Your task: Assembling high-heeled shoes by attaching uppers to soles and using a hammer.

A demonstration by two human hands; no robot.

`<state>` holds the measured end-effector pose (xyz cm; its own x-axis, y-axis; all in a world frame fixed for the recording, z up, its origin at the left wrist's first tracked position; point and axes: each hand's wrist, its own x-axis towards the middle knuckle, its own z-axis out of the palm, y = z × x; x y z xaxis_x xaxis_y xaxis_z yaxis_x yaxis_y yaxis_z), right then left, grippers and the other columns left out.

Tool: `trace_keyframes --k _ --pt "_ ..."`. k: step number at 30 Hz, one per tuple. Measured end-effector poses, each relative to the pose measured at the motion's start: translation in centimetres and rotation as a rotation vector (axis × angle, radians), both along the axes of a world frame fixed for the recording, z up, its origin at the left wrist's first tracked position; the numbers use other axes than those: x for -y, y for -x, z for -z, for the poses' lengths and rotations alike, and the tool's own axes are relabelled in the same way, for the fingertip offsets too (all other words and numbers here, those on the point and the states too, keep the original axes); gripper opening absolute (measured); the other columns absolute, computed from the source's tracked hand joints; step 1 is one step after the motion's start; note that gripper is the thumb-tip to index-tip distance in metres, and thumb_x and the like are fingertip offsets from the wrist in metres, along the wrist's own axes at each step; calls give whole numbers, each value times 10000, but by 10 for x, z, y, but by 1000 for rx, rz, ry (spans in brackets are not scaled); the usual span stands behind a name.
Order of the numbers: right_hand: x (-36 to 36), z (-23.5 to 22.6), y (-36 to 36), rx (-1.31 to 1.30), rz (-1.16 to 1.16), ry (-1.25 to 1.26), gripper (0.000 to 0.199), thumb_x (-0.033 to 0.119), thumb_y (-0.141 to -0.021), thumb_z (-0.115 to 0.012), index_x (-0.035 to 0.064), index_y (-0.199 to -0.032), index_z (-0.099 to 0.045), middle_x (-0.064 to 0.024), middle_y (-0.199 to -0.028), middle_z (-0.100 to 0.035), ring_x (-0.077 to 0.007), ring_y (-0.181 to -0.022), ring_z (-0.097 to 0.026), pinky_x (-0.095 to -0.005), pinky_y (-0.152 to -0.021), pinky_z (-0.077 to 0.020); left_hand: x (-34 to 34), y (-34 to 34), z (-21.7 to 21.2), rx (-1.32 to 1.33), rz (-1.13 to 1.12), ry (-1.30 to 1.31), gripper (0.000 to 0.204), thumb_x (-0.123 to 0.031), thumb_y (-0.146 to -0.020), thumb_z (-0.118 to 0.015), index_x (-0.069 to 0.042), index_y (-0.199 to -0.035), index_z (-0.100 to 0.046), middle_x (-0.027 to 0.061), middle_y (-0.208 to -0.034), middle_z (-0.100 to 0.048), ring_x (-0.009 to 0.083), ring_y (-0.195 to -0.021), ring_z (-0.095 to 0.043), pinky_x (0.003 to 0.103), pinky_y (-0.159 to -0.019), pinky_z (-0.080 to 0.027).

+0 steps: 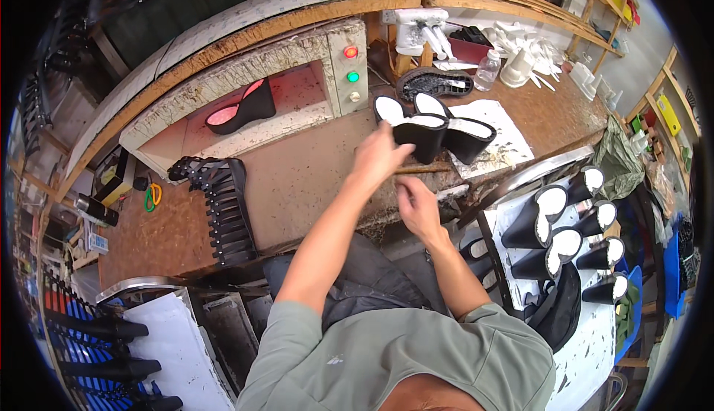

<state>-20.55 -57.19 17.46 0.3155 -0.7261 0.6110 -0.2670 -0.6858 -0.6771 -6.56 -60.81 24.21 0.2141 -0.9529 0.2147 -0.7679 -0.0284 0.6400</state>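
My left hand (378,156) reaches to the near left side of a black wedge shoe sole (421,140) with a white top. Its fingertips lie against the sole, with thumb and fingers spread. Close beside stands another black wedge sole (472,142), on a stained white sheet (513,139). Lower and to the right, my right hand (420,206) hovers by the bench's front edge, fingers loosely bent and apart, holding nothing that I can see. Within the red-lit opening of a box-shaped heater (297,98) sits one more black wedge sole (242,113).
Strappy black shoe uppers (227,206) lie on the brown bench (160,236), left of my arms. A dark sole (433,84) and a clear bottle (488,71) stand at the back. Several black wedges (524,225) fill a rack (587,336) at my right.
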Motion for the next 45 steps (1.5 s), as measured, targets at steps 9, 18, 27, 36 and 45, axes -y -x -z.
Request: trace_keyframes --k 9,18,27,36,45 --pt "87 63 -69 -657 -114 180 355 47 -723 -525 -10 -1066 -593 -212 -1048 -598 -388 -997 -549 -483 -882 -441 -150 -114 88 -40 -325 -344 713 -464 -818 -652 69 -1271 -516 279 -1189 -591 385 -1161 -544 440 -993 -425" --pt "1 -64 -89 -251 -458 5 351 141 -831 -651 10 -1153 -611 -162 -1111 -631 -260 -1058 -597 -372 -921 -464 -250 -111 -68 -155 -383 431 439 -183 -793 -746 13 -1160 -603 108 -904 -616 169 -711 -593 296 -676 -510" --pt "-136 -338 79 396 -763 872 199 72 -778 -520 -51 -926 -572 -65 -665 -527 -144 -527 -431 -296 -506 -306 -456 -20 -264 460 8 1301 291 -193 -844 -652 -19 -1038 -521 145 -831 -540 230 -605 -510 321 -521 -431" --pt "-45 -241 204 611 -673 1066 213 50 -807 -529 -63 -978 -584 -85 -702 -556 -144 -545 -466 -289 -519 -345 -543 42 -246 807 -62 1221 282 -208 -864 -635 0 -1028 -535 123 -819 -532 211 -619 -513 312 -542 -426" --pt "-119 -305 191 522 -447 1089 230 26 -839 -539 -76 -1037 -597 -106 -744 -588 -144 -565 -506 -281 -534 -389 -508 99 -283 790 -94 1068 285 -225 -887 -615 21 -1016 -551 99 -805 -522 190 -635 -517 303 -567 -421"
